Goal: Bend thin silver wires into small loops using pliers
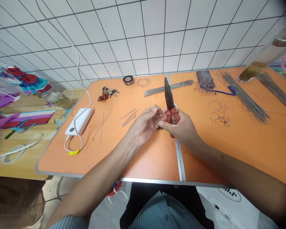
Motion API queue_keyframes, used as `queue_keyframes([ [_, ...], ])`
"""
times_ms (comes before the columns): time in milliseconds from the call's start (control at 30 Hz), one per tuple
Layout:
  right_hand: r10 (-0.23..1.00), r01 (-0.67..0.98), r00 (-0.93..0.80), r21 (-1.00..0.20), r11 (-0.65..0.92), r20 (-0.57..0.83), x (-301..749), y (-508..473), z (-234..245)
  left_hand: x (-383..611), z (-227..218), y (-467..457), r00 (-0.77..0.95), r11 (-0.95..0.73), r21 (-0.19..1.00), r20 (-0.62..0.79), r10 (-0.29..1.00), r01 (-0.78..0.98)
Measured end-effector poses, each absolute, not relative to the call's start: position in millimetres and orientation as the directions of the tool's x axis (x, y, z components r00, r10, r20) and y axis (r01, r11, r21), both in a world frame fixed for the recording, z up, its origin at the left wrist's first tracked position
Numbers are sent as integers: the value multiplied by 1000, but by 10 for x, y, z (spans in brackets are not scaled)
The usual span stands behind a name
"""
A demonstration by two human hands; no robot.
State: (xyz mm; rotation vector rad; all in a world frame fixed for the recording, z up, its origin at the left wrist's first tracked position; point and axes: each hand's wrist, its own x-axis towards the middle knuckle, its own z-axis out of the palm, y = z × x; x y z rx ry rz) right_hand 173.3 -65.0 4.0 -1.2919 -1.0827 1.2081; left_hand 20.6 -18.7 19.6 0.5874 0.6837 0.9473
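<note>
My right hand [184, 125] is wrapped around pliers with red handles [173, 115]. Their dark jaws [168, 93] point up and away, and appear shut. Close beside it, my left hand [144, 122] is closed in a pinch, with a thin wire [141, 109] curving out by its fingers. What lies between the fingertips is mostly hidden. Just left of that hand, several short wire pieces [128, 118] rest on the orange table [147, 162]. Part of a yellow thing [166, 131] shows under my right thumb.
Wire bundles [168, 88] [245, 97] lie across the back and right, near a phone [205, 79] and a glass bottle [255, 68]. Bent wire rings [219, 119] lie at right. Keys [108, 93], black tape [128, 80] and a corded white power bank [79, 121] sit at left.
</note>
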Motion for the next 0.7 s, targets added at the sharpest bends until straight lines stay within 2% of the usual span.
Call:
queue_keyframes([
  [267,997,-21,60,-998,-56,-57,1738,-661,42,341,214,-340,303,417,724,-292,907,-550],
  [367,998,-3,47,-999,-42,-42,1785,-608,49,173,222,-296,181,347,812,-296,938,-469],
  [433,994,14,105,-1000,16,17,1843,-537,36,-124,248,-210,64,255,894,-249,966,-368],
  [500,986,22,152,-998,58,60,1913,-454,13,-503,279,-113,-138,27,973,-60,989,-229],
  [567,984,14,167,-998,58,59,1980,-379,-16,-840,284,-49,-269,-126,992,123,955,4],
  [633,982,-17,179,-998,63,59,2032,-320,-47,-1027,238,-36,-243,-147,947,220,945,286],
  [700,980,-19,190,-998,67,62,2069,-277,-77,-1033,151,-50,-47,-169,754,255,966,635],
])
